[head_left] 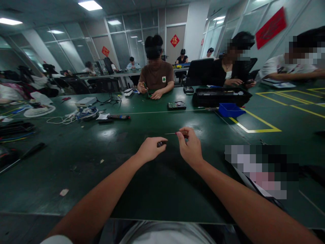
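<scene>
My right hand (190, 147) grips a thin screwdriver (170, 133) by its handle. The shaft points left, lying roughly level above the green table (142, 189). Just left of it, my left hand (150, 149) is closed round a small dark object (160, 144), mostly hidden by the fingers, so its kind cannot be made out. A small gap separates the two hands, and the screwdriver's tip sits a little above and beyond the left fingertips.
Beyond my hands lie a hard drive (176, 105), a black tray (220, 99) and a blue bin (230, 110). Left are a dark tool (118, 117), cables (68, 118) and a long screwdriver (24, 156). A co-worker (156, 76) sits opposite, holding a tool.
</scene>
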Demonstrator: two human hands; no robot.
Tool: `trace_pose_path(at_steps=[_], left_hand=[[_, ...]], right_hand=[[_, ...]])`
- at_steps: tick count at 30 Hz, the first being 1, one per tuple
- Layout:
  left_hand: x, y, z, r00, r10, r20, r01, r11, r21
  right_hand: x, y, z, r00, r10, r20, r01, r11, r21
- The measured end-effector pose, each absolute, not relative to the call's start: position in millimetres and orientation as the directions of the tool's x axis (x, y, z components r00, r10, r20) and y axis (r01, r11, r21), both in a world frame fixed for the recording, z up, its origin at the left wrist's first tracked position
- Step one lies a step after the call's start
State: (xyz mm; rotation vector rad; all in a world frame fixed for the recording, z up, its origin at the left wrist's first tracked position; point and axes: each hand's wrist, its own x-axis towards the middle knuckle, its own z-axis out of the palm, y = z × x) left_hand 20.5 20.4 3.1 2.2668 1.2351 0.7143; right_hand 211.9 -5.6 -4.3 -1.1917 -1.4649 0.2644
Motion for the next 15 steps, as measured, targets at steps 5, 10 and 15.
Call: trace_pose_path(at_steps=[5,10,15], left_hand=[[-14.1,30.7,19.7,0.222,0.97,0.097,0.434,-0.187,0.882],[-68.5,32.7,26.9,-0.022,1.0,-0.017,0.105,0.019,0.994],[-138.6,22.0,28.7,-0.341,0.927,-0.157,-0.228,0.08,0.97]], right_hand=[[212.4,-5.7,-5.1,0.18,0.791,0.585,0.499,0.439,-0.747],[212.3,-5.8,-5.7,0.172,0.798,0.578,0.488,0.441,-0.754],[211.2,-6.0,-6.8,0.161,0.807,0.568,0.473,0.441,-0.762]])
